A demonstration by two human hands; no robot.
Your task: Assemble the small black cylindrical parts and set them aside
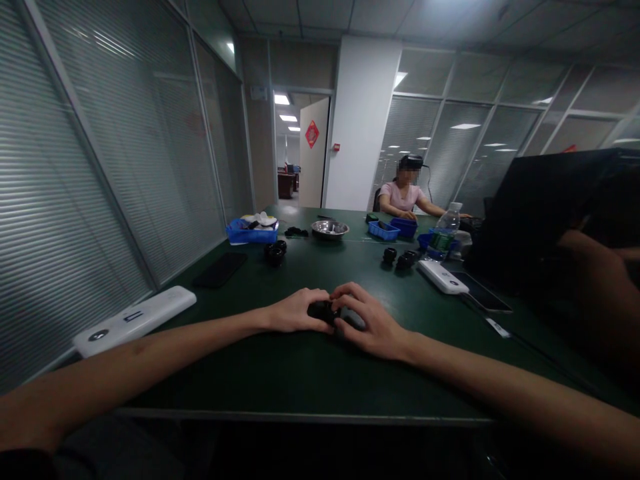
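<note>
Both hands meet over the green table near its middle. My left hand has its thumb and fingers round a small black object, low over the tabletop. From the other side, my right hand curls its fingers against the same black object. A grey rounded shape shows beneath the right fingers; what it is cannot be made out.
Black round parts lie ahead left, others ahead right. Farther back are a metal bowl, blue trays and a bottle. White devices flank the arms. A person sits across; another's arm shows at right.
</note>
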